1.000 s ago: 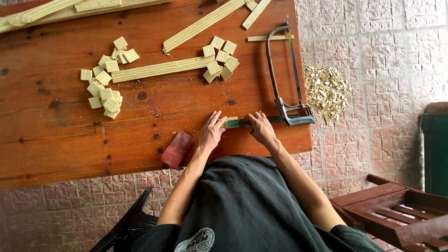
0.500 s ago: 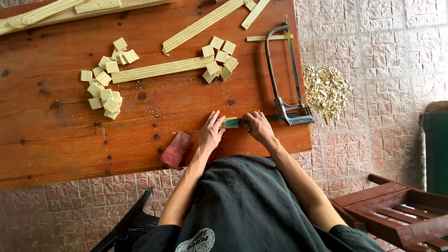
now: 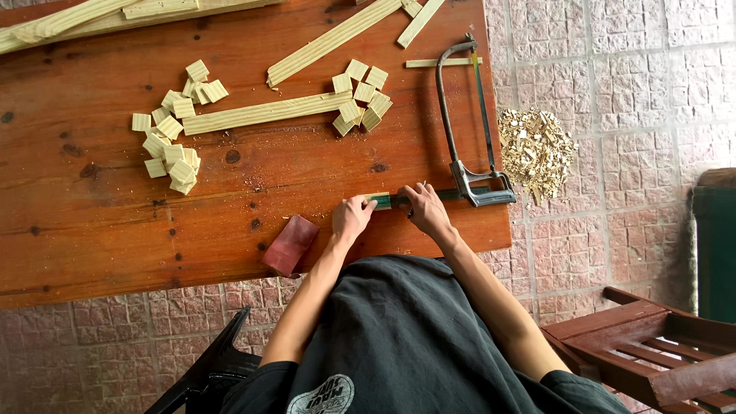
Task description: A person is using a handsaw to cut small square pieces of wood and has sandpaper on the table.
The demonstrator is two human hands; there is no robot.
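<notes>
Both hands are down near the front edge of the bench, toward its right end. The left hand has its fingers curled down onto one end of a small green strip lying flat on the wood, and the right hand is pressed on the other end, just beside the handle of the hacksaw. Can't really tell if either hand is actually pinching the strip or just pressing it flat, the fingers cover too much of it.

The hacksaw lies on the bench along the right edge, frame pointing to the back, handle nearest the right hand. A reddish-brown sanding block sits at the front edge, just left of the left hand.

Further back there's a long wooden slat with little cut blocks at both ends: a cluster on the right and a bigger scatter on the left. More slats sit at the back edge. Off the bench, on the tiled floor to the right, there's a pile of wood offcuts.
</notes>
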